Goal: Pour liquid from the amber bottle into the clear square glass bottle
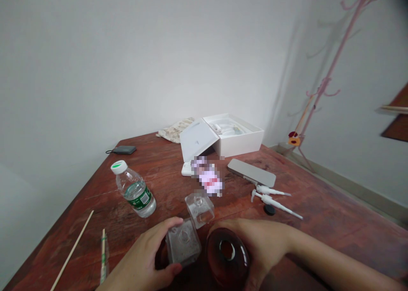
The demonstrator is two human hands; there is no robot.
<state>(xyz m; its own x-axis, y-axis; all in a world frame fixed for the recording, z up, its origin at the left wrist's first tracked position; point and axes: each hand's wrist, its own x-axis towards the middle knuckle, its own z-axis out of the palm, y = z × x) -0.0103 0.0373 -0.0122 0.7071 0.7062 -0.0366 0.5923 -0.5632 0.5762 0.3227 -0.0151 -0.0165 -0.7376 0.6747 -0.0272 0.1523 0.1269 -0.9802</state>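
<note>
My left hand (145, 257) is closed around a clear square glass bottle (183, 240) at the near edge of the table, thumb and fingers on its sides. My right hand (258, 244) wraps a dark red round glass bottle (227, 257) with an open neck, just right of the clear one. A second clear square bottle (200, 208) stands right behind them, untouched.
On the wooden table (318, 214): a plastic water bottle (134, 191), an open white box (223, 138), a silver flat device (251, 172), two white pump tubes (277, 199), a black cap (269, 210), thin sticks (73, 250), a dark pouch (124, 149). A pink coat stand (331, 69) at right.
</note>
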